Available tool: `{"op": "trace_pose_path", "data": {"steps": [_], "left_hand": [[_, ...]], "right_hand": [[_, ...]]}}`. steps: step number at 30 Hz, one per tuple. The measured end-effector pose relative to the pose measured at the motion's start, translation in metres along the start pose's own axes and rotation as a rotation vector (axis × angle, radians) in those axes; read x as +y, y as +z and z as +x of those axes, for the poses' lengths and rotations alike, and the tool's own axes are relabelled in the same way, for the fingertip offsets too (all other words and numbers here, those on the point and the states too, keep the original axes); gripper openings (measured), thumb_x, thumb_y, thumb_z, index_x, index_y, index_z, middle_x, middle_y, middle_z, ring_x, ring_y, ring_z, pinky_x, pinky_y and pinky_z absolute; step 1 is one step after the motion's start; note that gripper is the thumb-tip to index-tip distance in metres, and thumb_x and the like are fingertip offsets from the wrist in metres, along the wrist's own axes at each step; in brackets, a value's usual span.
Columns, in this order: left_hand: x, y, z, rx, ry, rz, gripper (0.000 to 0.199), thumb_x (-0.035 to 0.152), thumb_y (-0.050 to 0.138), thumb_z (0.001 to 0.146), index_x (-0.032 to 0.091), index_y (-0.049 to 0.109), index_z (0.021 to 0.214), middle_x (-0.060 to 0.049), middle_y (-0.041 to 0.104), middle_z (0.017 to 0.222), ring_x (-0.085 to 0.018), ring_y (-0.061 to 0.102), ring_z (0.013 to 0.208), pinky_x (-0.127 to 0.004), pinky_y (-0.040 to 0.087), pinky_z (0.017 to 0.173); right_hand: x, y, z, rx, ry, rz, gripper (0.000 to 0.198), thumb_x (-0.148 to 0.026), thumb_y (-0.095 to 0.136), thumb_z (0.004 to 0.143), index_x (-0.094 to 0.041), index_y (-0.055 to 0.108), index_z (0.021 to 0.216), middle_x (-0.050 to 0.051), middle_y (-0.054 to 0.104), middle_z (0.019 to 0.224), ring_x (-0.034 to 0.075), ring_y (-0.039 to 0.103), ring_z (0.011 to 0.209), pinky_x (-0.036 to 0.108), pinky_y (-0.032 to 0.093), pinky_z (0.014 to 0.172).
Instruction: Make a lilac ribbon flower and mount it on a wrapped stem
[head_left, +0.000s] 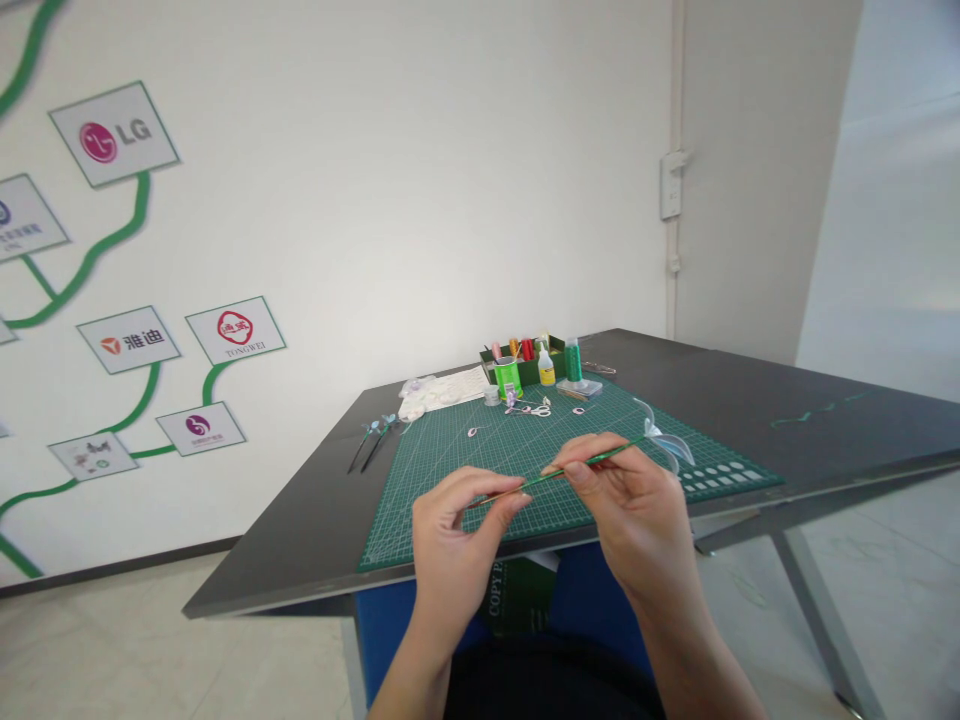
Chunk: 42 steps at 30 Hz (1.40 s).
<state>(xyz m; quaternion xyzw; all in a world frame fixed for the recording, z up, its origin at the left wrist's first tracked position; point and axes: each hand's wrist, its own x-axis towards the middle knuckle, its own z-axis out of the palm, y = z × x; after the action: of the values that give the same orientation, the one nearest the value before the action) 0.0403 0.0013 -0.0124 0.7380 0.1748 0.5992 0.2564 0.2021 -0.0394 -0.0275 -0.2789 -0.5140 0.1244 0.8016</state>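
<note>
Between my two hands runs a thin flower stem (600, 457) wrapped in shiny green thread, tilted up to the right. Pale, translucent petals (666, 440) sit at its right end, beyond my right hand. My left hand (465, 530) pinches the bare, copper-coloured end between thumb and fingers. Closed around the green part, my right hand (630, 500) holds the stem nearer the petals. Both hands are above the front of the green cutting mat (435, 490). Whether a loose thread runs between the fingers is too small to tell.
At the mat's back stand a green tin (508, 378), a glue bottle (546, 368), a green thread spool (573, 360) and a box of spools (529, 365). White scissors (538, 410) lie before them. Two dark-stemmed flowers (381, 437) lie left; green thread (806, 415) lies right.
</note>
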Motion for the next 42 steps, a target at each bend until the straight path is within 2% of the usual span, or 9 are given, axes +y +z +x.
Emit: {"op": "trace_pose_path", "data": {"steps": [12, 19, 24, 28, 33, 38, 42], "left_hand": [[0.0024, 0.0020, 0.0004, -0.054, -0.054, -0.019, 0.012, 0.013, 0.082, 0.089, 0.020, 0.085, 0.080, -0.003, 0.081, 0.077, -0.015, 0.073, 0.073, -0.020, 0.056, 0.068], [0.0029, 0.0011, -0.0021, -0.050, -0.109, -0.028, 0.009, 0.016, 0.086, 0.087, 0.021, 0.088, 0.094, -0.002, 0.081, 0.078, -0.015, 0.074, 0.074, -0.021, 0.057, 0.073], [0.0062, 0.0004, -0.0029, -0.052, -0.150, -0.055, 0.004, 0.017, 0.084, 0.088, 0.020, 0.086, 0.086, -0.004, 0.082, 0.081, -0.017, 0.075, 0.076, -0.023, 0.057, 0.072], [0.0065, 0.0006, -0.0003, -0.071, -0.208, -0.097, 0.006, 0.020, 0.083, 0.089, 0.018, 0.085, 0.084, -0.004, 0.080, 0.075, -0.017, 0.073, 0.071, -0.023, 0.056, 0.068], [0.0049, -0.0002, 0.0008, -0.051, -0.138, -0.046, 0.011, 0.017, 0.081, 0.090, 0.018, 0.082, 0.079, -0.004, 0.079, 0.075, -0.016, 0.072, 0.071, -0.022, 0.055, 0.068], [0.0056, -0.0026, 0.0005, -0.111, -0.041, 0.030, 0.014, 0.015, 0.078, 0.093, 0.018, 0.083, 0.080, -0.003, 0.079, 0.076, -0.015, 0.071, 0.071, -0.022, 0.054, 0.068], [0.0048, -0.0026, 0.0009, -0.096, -0.016, 0.081, 0.015, 0.014, 0.077, 0.094, 0.018, 0.082, 0.081, -0.003, 0.077, 0.075, -0.015, 0.070, 0.071, -0.022, 0.052, 0.068]], "right_hand": [[-0.0019, 0.0038, 0.0026, -0.087, -0.068, 0.020, 0.019, -0.008, 0.074, 0.092, -0.025, 0.080, 0.085, -0.001, 0.075, 0.077, 0.017, 0.072, 0.075, 0.026, 0.059, 0.069], [0.0002, -0.0011, 0.0028, -0.060, -0.055, 0.037, 0.019, -0.009, 0.073, 0.095, -0.025, 0.080, 0.088, 0.000, 0.077, 0.081, 0.017, 0.073, 0.080, 0.026, 0.060, 0.075], [-0.0006, -0.0008, 0.0007, -0.066, -0.065, 0.074, 0.021, -0.008, 0.072, 0.096, -0.026, 0.080, 0.090, -0.001, 0.077, 0.083, 0.016, 0.072, 0.082, 0.025, 0.060, 0.077], [-0.0002, 0.0012, 0.0003, -0.085, -0.073, 0.096, 0.023, -0.006, 0.072, 0.095, -0.027, 0.081, 0.091, -0.001, 0.077, 0.082, 0.016, 0.071, 0.084, 0.025, 0.060, 0.077], [0.0020, 0.0024, 0.0020, -0.121, -0.066, 0.120, 0.022, -0.007, 0.073, 0.095, -0.027, 0.083, 0.091, 0.001, 0.077, 0.082, 0.018, 0.071, 0.083, 0.028, 0.061, 0.078], [0.0049, 0.0011, 0.0039, -0.159, -0.058, 0.115, 0.021, -0.008, 0.073, 0.095, -0.026, 0.083, 0.089, 0.000, 0.075, 0.079, 0.018, 0.070, 0.081, 0.028, 0.061, 0.075], [0.0069, 0.0023, 0.0040, -0.123, -0.047, 0.122, 0.023, -0.006, 0.073, 0.093, -0.026, 0.082, 0.088, -0.001, 0.077, 0.080, 0.016, 0.072, 0.080, 0.026, 0.060, 0.075]]}}
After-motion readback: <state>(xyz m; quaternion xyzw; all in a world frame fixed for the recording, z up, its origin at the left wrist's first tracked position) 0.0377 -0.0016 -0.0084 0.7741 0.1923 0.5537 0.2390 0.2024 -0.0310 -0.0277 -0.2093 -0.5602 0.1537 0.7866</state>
